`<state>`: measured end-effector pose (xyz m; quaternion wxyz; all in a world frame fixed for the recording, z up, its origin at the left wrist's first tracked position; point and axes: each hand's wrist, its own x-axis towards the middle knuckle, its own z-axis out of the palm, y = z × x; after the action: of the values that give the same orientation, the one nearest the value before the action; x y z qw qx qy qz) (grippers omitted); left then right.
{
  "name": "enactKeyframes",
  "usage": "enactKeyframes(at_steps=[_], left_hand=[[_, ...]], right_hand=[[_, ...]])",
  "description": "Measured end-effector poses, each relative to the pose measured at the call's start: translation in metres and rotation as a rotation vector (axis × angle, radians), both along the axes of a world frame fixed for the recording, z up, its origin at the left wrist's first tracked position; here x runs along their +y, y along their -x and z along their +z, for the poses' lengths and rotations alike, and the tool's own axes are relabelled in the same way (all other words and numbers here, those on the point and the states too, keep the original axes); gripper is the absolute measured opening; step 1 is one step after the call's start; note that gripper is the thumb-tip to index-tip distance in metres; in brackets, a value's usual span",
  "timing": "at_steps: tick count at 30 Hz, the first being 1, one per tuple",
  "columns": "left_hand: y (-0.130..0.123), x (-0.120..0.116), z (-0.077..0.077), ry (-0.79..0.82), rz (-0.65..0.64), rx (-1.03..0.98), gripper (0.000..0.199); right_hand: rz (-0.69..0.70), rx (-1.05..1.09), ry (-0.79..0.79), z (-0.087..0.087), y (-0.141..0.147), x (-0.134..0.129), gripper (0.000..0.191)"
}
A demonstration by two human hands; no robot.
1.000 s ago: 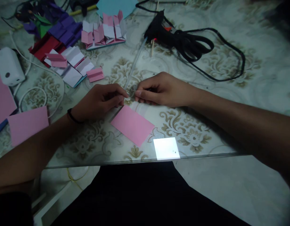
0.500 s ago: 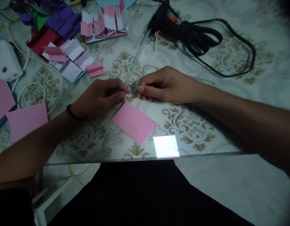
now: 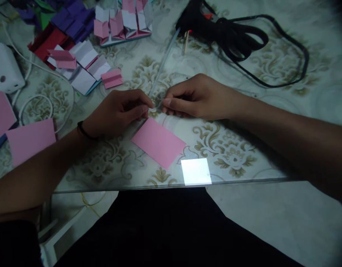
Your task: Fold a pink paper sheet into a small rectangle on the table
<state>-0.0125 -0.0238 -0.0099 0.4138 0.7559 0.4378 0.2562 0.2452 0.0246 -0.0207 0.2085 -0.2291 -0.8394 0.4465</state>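
A small pink paper sheet (image 3: pixel 159 142) lies flat and slantwise on the patterned table near its front edge. My left hand (image 3: pixel 123 109) rests just above the sheet's upper left corner, fingers curled in and thumb close to the index finger. Across a narrow gap, my right hand (image 3: pixel 191 98) lies with thumb and fingers drawn together. Nothing shows in either hand. Between and behind the fingertips runs a clear glue stick (image 3: pixel 165 59), its far end inside a black glue gun (image 3: pixel 193 20).
The gun's coiled black cable (image 3: pixel 243 39) spreads back right. Folded pink-and-white paper pieces (image 3: pixel 84 65), a larger folded row (image 3: pixel 123 22) and purple folded paper (image 3: pixel 73 20) occupy the back left. A white adapter (image 3: pixel 6 68) and another pink sheet (image 3: pixel 32 141) lie left. Bright light reflects near the front edge.
The whole view has shifted slightly. Both hands keep nearly the same pose, and the pink sheet stays where it was on the table.
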Motion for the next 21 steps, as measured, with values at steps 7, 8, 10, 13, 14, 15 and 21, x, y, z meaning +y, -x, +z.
enactKeyframes(at_steps=[7, 8, 10, 13, 14, 15, 21], left_hand=[[-0.0001, 0.0004, -0.0010, 0.006, -0.001, -0.016, 0.009], [-0.0002, 0.0003, -0.0009, 0.007, 0.001, -0.013, 0.009], [-0.0003, 0.0001, -0.0005, 0.007, 0.004, -0.004, 0.009], [-0.0006, -0.0002, 0.0006, -0.002, 0.003, -0.003, 0.010], [-0.0008, -0.0002, 0.0009, 0.000, 0.002, -0.005, 0.009], [-0.0009, -0.0003, 0.0012, 0.004, 0.002, -0.008, 0.009], [-0.0005, 0.0001, 0.0006, 0.007, 0.001, -0.011, 0.010]], right_hand=[[-0.003, -0.007, 0.024, 0.0009, -0.0007, -0.0001, 0.032], [-0.007, -0.006, 0.027, 0.0012, -0.0006, -0.0002, 0.032], [-0.014, -0.007, 0.026, 0.0016, -0.0004, -0.0005, 0.032], [-0.013, -0.018, 0.024, 0.0014, -0.0001, -0.0005, 0.032], [-0.011, -0.021, 0.025, 0.0012, -0.0001, -0.0004, 0.033], [-0.011, -0.023, 0.024, 0.0009, -0.0001, -0.0004, 0.033], [-0.023, -0.007, 0.016, 0.0005, -0.0004, -0.0006, 0.034]])
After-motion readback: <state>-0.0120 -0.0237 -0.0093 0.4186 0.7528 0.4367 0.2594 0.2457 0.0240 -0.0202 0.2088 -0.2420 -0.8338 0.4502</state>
